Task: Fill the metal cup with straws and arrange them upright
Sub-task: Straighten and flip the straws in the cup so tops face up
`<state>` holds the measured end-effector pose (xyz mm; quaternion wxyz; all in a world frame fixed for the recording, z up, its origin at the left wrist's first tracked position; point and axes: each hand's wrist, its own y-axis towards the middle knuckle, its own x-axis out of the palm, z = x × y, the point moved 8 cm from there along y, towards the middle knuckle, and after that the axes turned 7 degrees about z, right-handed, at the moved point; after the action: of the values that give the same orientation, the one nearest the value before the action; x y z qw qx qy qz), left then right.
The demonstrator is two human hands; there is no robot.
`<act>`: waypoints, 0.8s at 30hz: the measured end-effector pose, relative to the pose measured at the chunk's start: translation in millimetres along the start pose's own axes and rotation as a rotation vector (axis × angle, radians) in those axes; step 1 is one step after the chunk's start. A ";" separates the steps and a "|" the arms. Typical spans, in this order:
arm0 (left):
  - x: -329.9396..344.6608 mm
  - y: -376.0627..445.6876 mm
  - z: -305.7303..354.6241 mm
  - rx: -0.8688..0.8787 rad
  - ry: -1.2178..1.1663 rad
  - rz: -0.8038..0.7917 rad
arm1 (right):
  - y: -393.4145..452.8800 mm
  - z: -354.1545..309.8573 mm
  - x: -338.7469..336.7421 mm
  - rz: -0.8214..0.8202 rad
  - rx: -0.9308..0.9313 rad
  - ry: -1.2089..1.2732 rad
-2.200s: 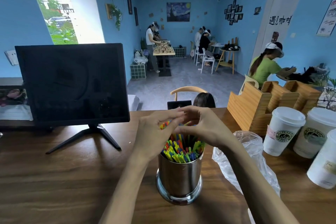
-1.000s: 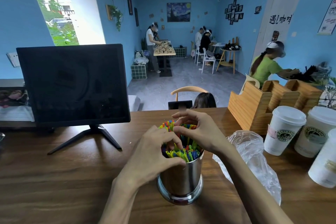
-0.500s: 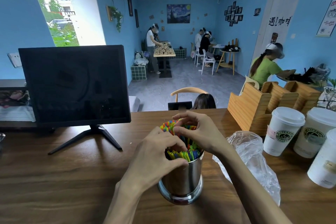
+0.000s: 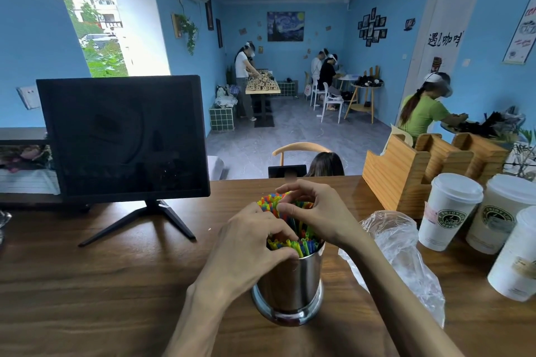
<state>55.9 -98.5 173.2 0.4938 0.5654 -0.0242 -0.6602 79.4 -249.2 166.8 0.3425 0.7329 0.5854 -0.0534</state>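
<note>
While the cup (image 4: 290,284) stands on the counter (image 4: 87,284), the left hand (image 4: 249,243) pinches straws (image 4: 301,246) at its rim and the right hand (image 4: 316,211) grips taller ones; nudge gently, keeping the cup steady.

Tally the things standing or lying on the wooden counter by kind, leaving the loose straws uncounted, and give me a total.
Metal cup, packed with straws: 1
White lidded paper cups: 3
Monitor on stand: 1
Clear plastic bag: 1
Wooden organizer: 1
Total: 7
</note>
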 end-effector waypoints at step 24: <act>-21.1 28.0 -10.9 -0.154 -0.357 0.013 | -3.9 -4.9 -0.6 0.028 -0.005 0.010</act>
<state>79.1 -92.7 201.1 0.5276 0.3999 -0.0645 -0.7467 74.2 -246.6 169.1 0.3421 0.7404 0.5770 -0.0436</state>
